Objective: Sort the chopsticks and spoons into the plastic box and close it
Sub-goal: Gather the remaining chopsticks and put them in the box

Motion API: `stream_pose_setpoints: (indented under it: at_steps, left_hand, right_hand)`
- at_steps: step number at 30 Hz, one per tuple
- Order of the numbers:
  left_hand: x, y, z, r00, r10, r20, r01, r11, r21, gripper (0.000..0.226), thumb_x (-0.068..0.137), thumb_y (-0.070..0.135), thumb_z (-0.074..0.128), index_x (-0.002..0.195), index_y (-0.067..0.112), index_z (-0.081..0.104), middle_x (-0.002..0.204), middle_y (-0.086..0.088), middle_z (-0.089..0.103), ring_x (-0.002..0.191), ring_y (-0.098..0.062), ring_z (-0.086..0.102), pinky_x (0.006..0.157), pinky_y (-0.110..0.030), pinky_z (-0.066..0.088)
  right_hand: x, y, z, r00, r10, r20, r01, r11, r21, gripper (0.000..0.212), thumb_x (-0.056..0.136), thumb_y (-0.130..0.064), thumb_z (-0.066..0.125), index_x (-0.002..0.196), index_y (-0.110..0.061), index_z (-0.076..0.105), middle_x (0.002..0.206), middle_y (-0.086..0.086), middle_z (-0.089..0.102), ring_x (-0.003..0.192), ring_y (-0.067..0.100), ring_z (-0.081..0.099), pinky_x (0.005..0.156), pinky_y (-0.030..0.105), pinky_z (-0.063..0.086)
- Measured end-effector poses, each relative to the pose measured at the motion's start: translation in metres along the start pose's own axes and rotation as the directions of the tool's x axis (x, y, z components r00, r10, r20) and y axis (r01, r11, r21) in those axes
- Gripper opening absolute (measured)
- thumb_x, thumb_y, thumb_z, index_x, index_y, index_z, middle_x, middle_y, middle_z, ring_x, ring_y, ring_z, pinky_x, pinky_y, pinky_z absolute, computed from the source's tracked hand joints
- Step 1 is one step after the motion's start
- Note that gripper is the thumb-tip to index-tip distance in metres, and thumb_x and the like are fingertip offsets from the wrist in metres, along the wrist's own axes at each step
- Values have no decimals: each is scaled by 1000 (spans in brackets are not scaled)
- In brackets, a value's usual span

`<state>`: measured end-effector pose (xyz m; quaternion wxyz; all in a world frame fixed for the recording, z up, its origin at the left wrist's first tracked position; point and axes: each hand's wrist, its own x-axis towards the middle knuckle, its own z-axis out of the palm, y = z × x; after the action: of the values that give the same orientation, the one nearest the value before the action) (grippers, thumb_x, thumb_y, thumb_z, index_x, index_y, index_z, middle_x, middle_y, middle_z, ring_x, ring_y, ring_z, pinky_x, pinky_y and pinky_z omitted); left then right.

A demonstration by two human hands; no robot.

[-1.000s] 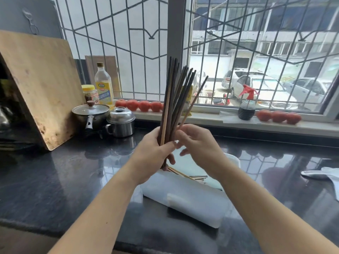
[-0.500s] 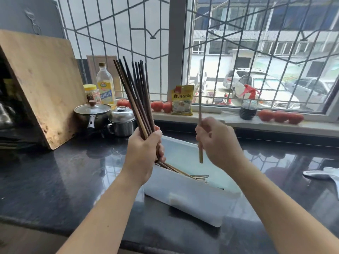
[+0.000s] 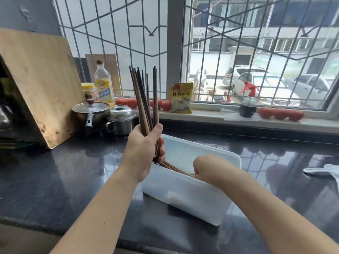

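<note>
Head view: the left hand (image 3: 142, 153) is clamped around a bundle of dark chopsticks (image 3: 145, 99), upright, fanning toward twelve o'clock over the white plastic box (image 3: 189, 197)'s nine o'clock end. The right hand (image 3: 211, 167) dips inside the box, fingers hidden, grip impossible to tell. Loose chopsticks (image 3: 174, 168) lie slanted within, on the black countertop (image 3: 55, 180).

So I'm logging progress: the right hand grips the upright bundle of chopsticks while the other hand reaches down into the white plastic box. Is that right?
Not quite: the head view shows the left hand gripping the upright bundle of chopsticks. The right hand is the one reaching down into the white plastic box.
</note>
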<state>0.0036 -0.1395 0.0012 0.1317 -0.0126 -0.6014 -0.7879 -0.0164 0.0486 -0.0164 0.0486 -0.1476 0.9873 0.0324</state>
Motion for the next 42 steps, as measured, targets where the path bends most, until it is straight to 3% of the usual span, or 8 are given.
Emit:
stream_pose_setpoints:
  at_steps: [5, 14, 19, 23, 26, 31, 38, 42]
  left_hand:
    - [0, -1, -1, 999, 0, 52, -3, 999, 54, 5, 104, 11, 54, 103, 8, 50, 79, -13, 54, 52, -21, 50, 43, -30, 39]
    - [-7, 6, -2, 971, -3, 239, -47, 978, 203, 13, 100, 6, 60, 113, 7, 57, 86, -11, 70, 60, -28, 58, 46, -33, 43]
    - [-8, 8, -6, 945, -27, 327, -63, 963, 263, 14, 99, 9, 66, 112, 8, 61, 88, -12, 74, 65, -32, 66, 49, -34, 47]
    - [-8, 7, -3, 980, 1, 201, -42, 978, 203, 12, 100, 12, 64, 109, 7, 57, 81, -13, 73, 63, -33, 71, 46, -34, 51]
    - [-7, 4, -1, 999, 22, 31, -24, 997, 77, 12, 102, 14, 61, 102, 4, 54, 73, -14, 61, 47, -24, 54, 42, -31, 44]
    - [-7, 4, 0, 999, 19, -37, -19, 1000, 4, 13, 105, 17, 57, 104, 4, 53, 72, -13, 59, 47, -22, 49, 42, -30, 40]
    - [-8, 7, -1, 1000, -17, 14, 17, 998, 53, 8, 103, 8, 53, 110, 5, 54, 76, -13, 69, 52, -23, 56, 43, -31, 44]
    - [-6, 7, 2, 999, -34, 37, 29, 993, 117, 7, 103, 9, 54, 110, 8, 56, 78, -12, 72, 54, -24, 59, 45, -31, 45]
  right_hand:
    - [-4, -2, -7, 879, 62, -472, 27, 983, 180, 15, 100, -20, 48, 95, -20, 62, 93, 0, 66, 82, 23, 59, 69, 36, 51]
    - [-5, -21, -43, 896, 88, -436, 374, 384, 844, 24, 105, -26, 50, 120, -17, 66, 97, -3, 72, 88, 13, 68, 78, 33, 60]
    - [-7, -22, -31, 885, 49, -463, 422, 333, 843, 16, 102, -18, 58, 95, -11, 70, 83, 3, 74, 80, 21, 70, 71, 34, 56]
    - [-15, -12, -39, 694, 450, -562, 601, 67, 797, 19, 107, -18, 47, 93, -13, 60, 81, 7, 73, 71, 24, 70, 64, 31, 56]
    - [-14, 1, -35, 446, 602, -663, 585, 365, 724, 20, 107, -23, 47, 89, -21, 56, 70, 0, 67, 60, 17, 62, 56, 33, 53]
    - [2, -12, -11, 938, 76, -339, 64, 922, 382, 21, 102, -36, 52, 92, -23, 66, 83, 0, 67, 76, 21, 60, 65, 35, 48]
    - [7, -7, 1, 997, 66, 29, -68, 995, 69, 23, 91, -28, 59, 103, -13, 73, 95, 8, 68, 82, 28, 61, 76, 32, 53]
    - [9, -11, -3, 987, 87, -134, -57, 975, 216, 23, 96, -34, 56, 96, -16, 71, 91, 4, 68, 81, 23, 63, 74, 34, 55]
